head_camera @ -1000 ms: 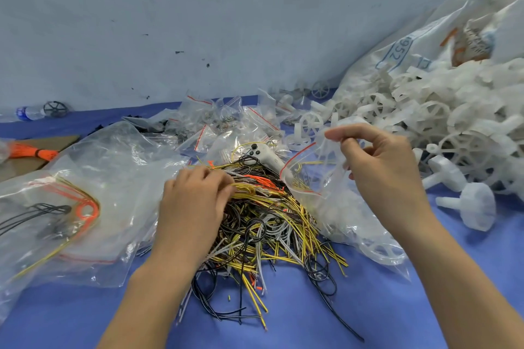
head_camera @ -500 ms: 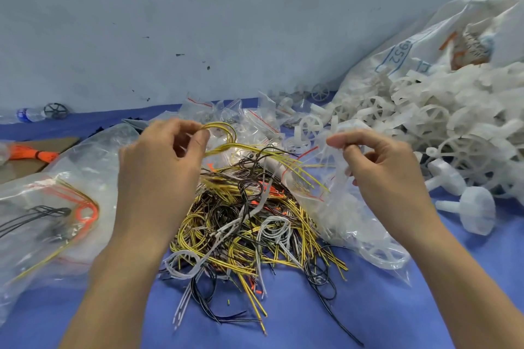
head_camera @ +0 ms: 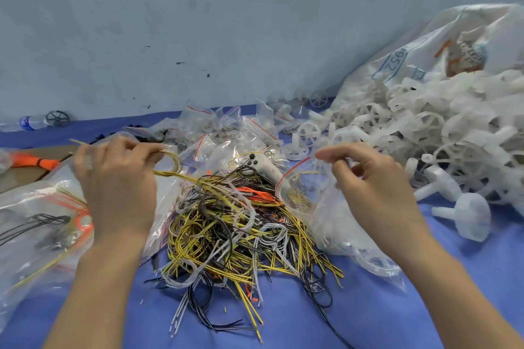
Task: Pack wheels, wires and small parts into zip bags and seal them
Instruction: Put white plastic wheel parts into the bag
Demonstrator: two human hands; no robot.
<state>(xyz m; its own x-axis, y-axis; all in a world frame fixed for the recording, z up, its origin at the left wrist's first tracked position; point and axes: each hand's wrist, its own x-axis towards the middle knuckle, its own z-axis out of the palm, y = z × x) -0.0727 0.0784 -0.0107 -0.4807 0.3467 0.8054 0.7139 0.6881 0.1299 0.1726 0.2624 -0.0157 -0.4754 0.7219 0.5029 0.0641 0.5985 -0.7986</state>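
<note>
A tangled pile of yellow, black, white and orange wires (head_camera: 243, 232) lies on the blue table in front of me. My left hand (head_camera: 119, 187) pinches a yellow wire (head_camera: 181, 173) lifted out of the pile; its far end still trails into the heap. My right hand (head_camera: 371, 187) pinches the mouth of a clear zip bag (head_camera: 334, 224) with a red seal line, held open to the right of the pile. White wheels show inside the bag's lower part.
A big sack spilling white plastic wheels (head_camera: 425, 127) fills the right side. Small zip bags of parts (head_camera: 226, 133) lie behind the pile, a white controller (head_camera: 261, 167) among them. Large clear bags with wires (head_camera: 42, 221) sit left. An orange bundle (head_camera: 37, 161) lies far left.
My left hand went from pressing into the wire pile to lifting a yellow wire up and leftward. My right hand kept holding the bag mouth, almost still.
</note>
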